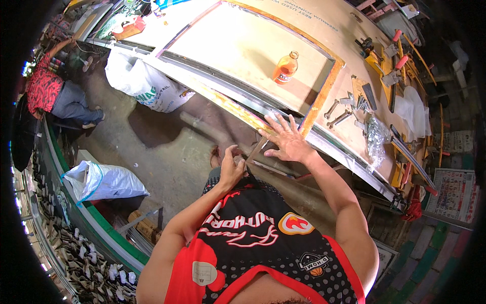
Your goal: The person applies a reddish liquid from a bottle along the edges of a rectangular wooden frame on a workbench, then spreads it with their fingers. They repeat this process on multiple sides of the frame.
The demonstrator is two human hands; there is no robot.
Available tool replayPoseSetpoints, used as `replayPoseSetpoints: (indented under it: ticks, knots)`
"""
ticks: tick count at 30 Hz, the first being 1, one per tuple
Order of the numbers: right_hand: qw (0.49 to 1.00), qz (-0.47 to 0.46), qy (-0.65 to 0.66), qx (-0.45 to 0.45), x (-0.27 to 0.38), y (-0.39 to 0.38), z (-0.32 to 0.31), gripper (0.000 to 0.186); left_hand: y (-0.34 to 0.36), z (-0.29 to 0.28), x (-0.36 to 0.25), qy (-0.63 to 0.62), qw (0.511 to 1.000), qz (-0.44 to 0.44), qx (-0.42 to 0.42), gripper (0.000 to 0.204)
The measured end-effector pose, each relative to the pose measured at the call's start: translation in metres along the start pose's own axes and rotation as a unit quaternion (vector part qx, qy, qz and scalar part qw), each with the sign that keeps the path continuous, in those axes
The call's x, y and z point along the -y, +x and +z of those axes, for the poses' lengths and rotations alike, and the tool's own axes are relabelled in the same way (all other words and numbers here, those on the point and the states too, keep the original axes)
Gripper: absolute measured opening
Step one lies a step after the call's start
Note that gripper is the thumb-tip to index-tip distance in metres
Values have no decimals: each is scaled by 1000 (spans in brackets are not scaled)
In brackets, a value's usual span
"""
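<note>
My right hand (pixel 289 142) lies spread on the near edge of a wooden frame (pixel 326 88), close to its near right corner. Nothing shows in its grip. The frame rests on a large board-topped table (pixel 349 40). Lower and to the left, my left hand (pixel 233 171) is held in front of my body with its fingers curled. What sits in those fingers, if anything, is too small to make out. Inside the frame a glass bottle (pixel 286 68) with reddish-brown contents stands on the board, to the far side of my right hand.
Wrenches (pixel 340 118), loose metal pieces and a clear plastic bag (pixel 376 142) lie on the table's right. Bar clamps (pixel 377 63) with red handles line that side. White sacks (pixel 136 78) (pixel 109 181) stand at left. Farther left, another person (pixel 66 93) in a red patterned shirt stands.
</note>
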State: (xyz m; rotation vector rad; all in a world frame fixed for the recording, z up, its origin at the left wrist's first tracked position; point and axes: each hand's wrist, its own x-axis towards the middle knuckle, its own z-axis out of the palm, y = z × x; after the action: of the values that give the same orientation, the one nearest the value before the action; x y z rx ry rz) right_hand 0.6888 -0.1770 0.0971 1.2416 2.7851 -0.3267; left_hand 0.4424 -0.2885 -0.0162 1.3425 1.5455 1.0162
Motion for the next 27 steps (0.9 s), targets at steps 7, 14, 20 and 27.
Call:
replayPoseSetpoints:
  ticks: [7, 14, 20, 27]
  knots:
    - [999, -30, 18, 27, 4, 9, 2, 78, 3, -6, 0, 1, 1000, 2, -10, 57]
    - [999, -30, 14, 26, 5, 21, 0, 79, 7, -15, 1, -6, 1000, 1, -11, 58]
    - [1000, 14, -14, -5, 9, 29, -2, 80, 10, -19, 6, -19, 1000, 2, -20, 58]
    - [999, 30, -14, -21, 10, 39, -2, 77, 15, -25, 6, -10, 1000, -1, -19, 58]
